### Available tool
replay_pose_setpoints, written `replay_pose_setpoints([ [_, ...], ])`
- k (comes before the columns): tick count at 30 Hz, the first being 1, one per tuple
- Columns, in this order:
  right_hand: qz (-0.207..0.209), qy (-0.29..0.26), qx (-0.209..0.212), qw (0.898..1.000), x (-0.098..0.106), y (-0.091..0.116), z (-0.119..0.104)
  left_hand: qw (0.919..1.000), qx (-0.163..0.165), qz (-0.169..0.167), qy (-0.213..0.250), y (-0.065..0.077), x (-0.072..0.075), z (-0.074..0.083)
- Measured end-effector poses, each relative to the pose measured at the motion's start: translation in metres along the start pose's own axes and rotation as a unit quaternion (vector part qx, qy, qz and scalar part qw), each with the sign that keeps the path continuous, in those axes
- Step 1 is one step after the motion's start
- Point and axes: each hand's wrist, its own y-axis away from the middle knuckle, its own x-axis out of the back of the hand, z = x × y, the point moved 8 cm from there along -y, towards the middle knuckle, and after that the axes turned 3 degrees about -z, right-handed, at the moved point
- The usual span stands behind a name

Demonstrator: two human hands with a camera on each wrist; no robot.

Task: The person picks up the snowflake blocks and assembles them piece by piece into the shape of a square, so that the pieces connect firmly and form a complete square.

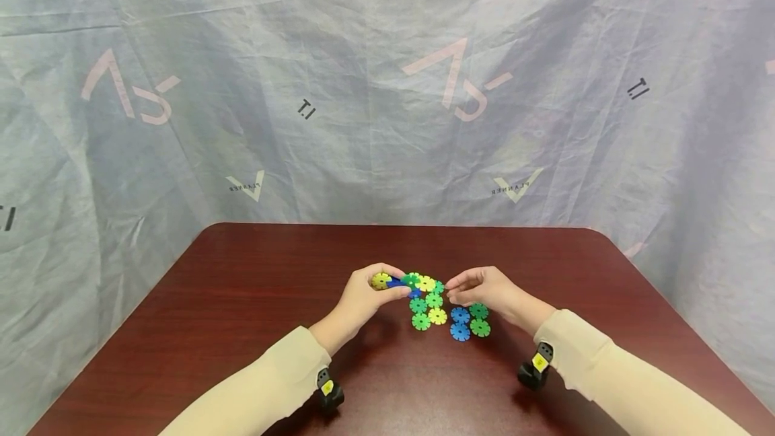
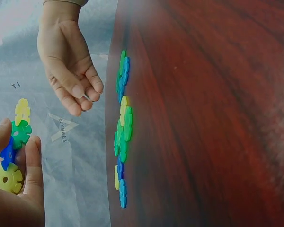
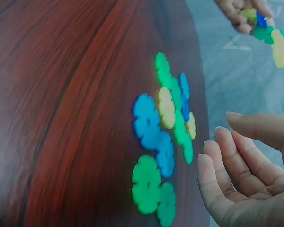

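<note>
Left hand (image 1: 363,293) pinching a chain of linked discs (image 2: 23,128), right hand (image 1: 488,289) apart from it, thumb parted from loosely bent fingers, other discs (image 1: 480,333) flat on table (image 1: 278,268).

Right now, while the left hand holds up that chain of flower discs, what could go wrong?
The chain might slip and drop, since only the left hand holds it and the right hand is empty.
Its yellow end disc sticks out past the fingers, so a bump could perhaps pull it loose.
The right hand might nudge the blue discs out of place, as they lie close by on the table.
</note>
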Motion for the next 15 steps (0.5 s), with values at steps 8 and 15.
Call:
replay_pose_setpoints([
  [8,-0.005,0.047,0.003,0.999,0.002,0.004,0.008,1.0,0.0,-0.004,0.002,0.002,-0.002,0.0],
  [15,0.013,0.101,-0.017,0.995,0.006,0.003,0.018,1.0,0.0,-0.005,0.006,0.003,-0.002,-0.002],
])
